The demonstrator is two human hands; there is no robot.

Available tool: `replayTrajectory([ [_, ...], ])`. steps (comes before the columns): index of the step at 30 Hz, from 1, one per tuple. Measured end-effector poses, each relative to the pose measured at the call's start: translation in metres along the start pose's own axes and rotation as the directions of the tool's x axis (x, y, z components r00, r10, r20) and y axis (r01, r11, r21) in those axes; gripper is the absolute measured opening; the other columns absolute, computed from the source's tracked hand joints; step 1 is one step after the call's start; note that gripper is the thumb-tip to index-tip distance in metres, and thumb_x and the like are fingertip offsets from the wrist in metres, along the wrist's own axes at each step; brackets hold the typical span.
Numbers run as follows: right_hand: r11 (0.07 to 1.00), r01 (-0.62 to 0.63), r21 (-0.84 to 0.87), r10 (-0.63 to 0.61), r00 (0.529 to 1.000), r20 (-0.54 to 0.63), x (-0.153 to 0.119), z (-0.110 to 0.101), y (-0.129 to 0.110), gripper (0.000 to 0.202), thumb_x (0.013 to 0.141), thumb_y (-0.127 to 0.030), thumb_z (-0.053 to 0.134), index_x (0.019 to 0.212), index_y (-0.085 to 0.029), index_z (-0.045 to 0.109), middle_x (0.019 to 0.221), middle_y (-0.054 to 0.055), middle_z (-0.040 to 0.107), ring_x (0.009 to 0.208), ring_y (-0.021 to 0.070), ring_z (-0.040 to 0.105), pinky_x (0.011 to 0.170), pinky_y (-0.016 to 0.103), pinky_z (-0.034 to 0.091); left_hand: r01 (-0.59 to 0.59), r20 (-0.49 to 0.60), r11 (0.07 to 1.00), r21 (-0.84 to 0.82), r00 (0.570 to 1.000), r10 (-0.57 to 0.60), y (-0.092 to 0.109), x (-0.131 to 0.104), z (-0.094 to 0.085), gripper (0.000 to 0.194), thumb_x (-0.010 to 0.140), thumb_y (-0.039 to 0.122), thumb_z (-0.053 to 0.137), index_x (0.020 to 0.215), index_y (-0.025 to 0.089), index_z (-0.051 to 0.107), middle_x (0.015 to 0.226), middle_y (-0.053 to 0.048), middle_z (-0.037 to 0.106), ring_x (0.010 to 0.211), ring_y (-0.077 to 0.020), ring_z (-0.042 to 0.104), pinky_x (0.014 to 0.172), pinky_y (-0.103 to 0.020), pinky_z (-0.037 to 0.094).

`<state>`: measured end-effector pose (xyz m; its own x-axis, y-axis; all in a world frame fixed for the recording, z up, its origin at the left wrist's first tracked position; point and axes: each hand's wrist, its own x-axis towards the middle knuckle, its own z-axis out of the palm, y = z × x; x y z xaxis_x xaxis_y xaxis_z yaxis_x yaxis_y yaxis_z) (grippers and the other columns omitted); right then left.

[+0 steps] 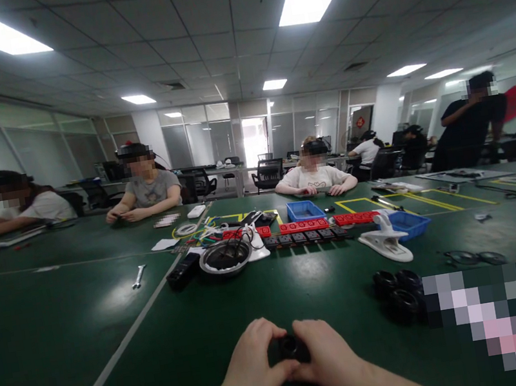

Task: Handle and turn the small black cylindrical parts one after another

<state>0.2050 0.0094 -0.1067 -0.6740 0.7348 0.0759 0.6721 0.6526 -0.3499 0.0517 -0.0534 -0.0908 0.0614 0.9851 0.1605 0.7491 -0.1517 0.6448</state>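
Observation:
A small black piece with a round opening (289,344) sits between my two hands, just above or on the green table. My left hand (253,358) grips it from the left, thumb in front and fingers behind. From the right, my right hand (328,350) closes on the same piece, its thumb tip near my left thumb. The fingers cover much of the piece, so its exact kind does not show. Several black ring-shaped parts (402,300) lie clustered to the right of my right hand.
Beyond my hands lie a metal bowl (228,269), a black power strip or handset (184,268), red trays (303,226), blue bins (409,235) and a white clamp stand (386,244). A wrench (139,276) lies left, glasses (474,257) right. Several people are around the table.

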Motion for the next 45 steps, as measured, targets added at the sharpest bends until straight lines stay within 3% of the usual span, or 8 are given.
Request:
replayTrajectory([
  [3, 0.997, 0.038, -0.063, -0.041, 0.998, -0.04, -0.003, -0.001, -0.003, 0.04, 0.062, -0.05, 0.067, 0.08, -0.016, 0.057, 0.081, 0.004, 0.057, 0.078, 0.0219, 0.05, 0.071, 0.033, 0.035, -0.048, 0.029, 0.999, -0.008, 0.998, 0.048, -0.002, 0.001, -0.003, 0.024, 0.065, 0.019, 0.067, 0.088, 0.018, 0.058, 0.088, -0.001, 0.055, 0.086, -0.019, 0.05, 0.075, -0.028, 0.038],
  [7, 0.98, 0.149, 0.13, -0.161, 0.983, 0.085, -0.002, -0.013, 0.005, 0.056, 0.052, -0.044, 0.076, 0.098, -0.019, 0.057, 0.094, 0.004, 0.054, 0.087, 0.0224, 0.047, 0.077, 0.032, 0.037, -0.162, 0.139, 0.982, -0.093, 0.975, 0.173, -0.007, 0.005, -0.013, 0.034, 0.069, 0.014, 0.065, 0.101, 0.023, 0.057, 0.095, -0.001, 0.055, 0.092, -0.0176, 0.049, 0.081, -0.027, 0.037],
  [13, 0.933, 0.159, 0.322, -0.235, 0.948, 0.215, 0.003, -0.025, 0.019, 0.028, 0.059, -0.017, 0.074, 0.084, -0.018, 0.062, 0.081, -0.002, 0.054, 0.08, 0.0158, 0.049, 0.069, 0.023, 0.037, -0.207, 0.227, 0.966, -0.152, 0.944, 0.238, -0.007, 0.006, -0.019, 0.039, 0.07, 0.012, 0.065, 0.105, 0.026, 0.057, 0.097, 0.001, 0.056, 0.091, -0.0161, 0.05, 0.081, -0.025, 0.037],
  [19, 0.987, 0.092, 0.131, -0.111, 0.983, 0.145, 0.001, -0.01, 0.013, 0.04, 0.049, -0.043, 0.078, 0.072, -0.017, 0.059, 0.069, -0.003, 0.053, 0.066, 0.0144, 0.046, 0.054, 0.022, 0.03, -0.127, 0.169, 0.987, -0.097, 0.975, 0.142, -0.005, 0.001, -0.011, 0.03, 0.063, 0.017, 0.071, 0.09, 0.019, 0.058, 0.088, 0.001, 0.054, 0.083, -0.0163, 0.051, 0.071, -0.024, 0.039],
  [26, 0.992, 0.105, -0.065, -0.107, 0.994, -0.017, -0.004, -0.005, 0.0, 0.043, 0.06, -0.056, 0.066, 0.077, -0.017, 0.057, 0.078, 0.003, 0.056, 0.076, 0.0209, 0.047, 0.07, 0.032, 0.032, -0.083, 0.075, 0.996, -0.015, 0.994, 0.084, 0.0, -0.001, -0.008, 0.026, 0.065, 0.016, 0.068, 0.088, 0.017, 0.057, 0.089, -0.002, 0.054, 0.085, -0.0183, 0.049, 0.075, -0.027, 0.038],
  [30, 0.973, 0.165, 0.163, -0.181, 0.98, 0.088, -0.002, -0.014, 0.008, 0.047, 0.057, -0.042, 0.073, 0.095, -0.02, 0.057, 0.091, 0.002, 0.054, 0.085, 0.0202, 0.046, 0.074, 0.03, 0.035, -0.174, 0.159, 0.981, -0.087, 0.97, 0.186, -0.003, 0.002, -0.015, 0.033, 0.07, 0.013, 0.064, 0.101, 0.022, 0.056, 0.096, -0.001, 0.055, 0.093, -0.0173, 0.049, 0.082, -0.026, 0.037],
  [35, 0.944, 0.169, 0.284, -0.23, 0.953, 0.197, 0.003, -0.021, 0.018, 0.02, 0.062, -0.021, 0.071, 0.08, -0.018, 0.061, 0.08, -0.002, 0.053, 0.08, 0.0161, 0.047, 0.069, 0.024, 0.035, -0.245, 0.201, 0.961, -0.129, 0.943, 0.267, -0.008, 0.004, -0.018, 0.039, 0.071, 0.012, 0.064, 0.106, 0.027, 0.055, 0.099, 0.001, 0.057, 0.094, -0.016, 0.05, 0.084, -0.025, 0.036],
  [45, 0.999, 0.054, 0.008, -0.054, 0.999, -0.009, -0.002, 0.0, 0.002, 0.039, 0.055, -0.047, 0.072, 0.073, -0.017, 0.055, 0.073, 0.0, 0.055, 0.068, 0.0172, 0.047, 0.062, 0.027, 0.033, -0.011, 0.086, 0.999, -0.048, 0.996, 0.015, -0.006, 0.0, -0.002, 0.027, 0.062, 0.02, 0.071, 0.084, 0.017, 0.057, 0.086, 0.0, 0.055, 0.082, -0.0179, 0.051, 0.07, -0.026, 0.039],
])
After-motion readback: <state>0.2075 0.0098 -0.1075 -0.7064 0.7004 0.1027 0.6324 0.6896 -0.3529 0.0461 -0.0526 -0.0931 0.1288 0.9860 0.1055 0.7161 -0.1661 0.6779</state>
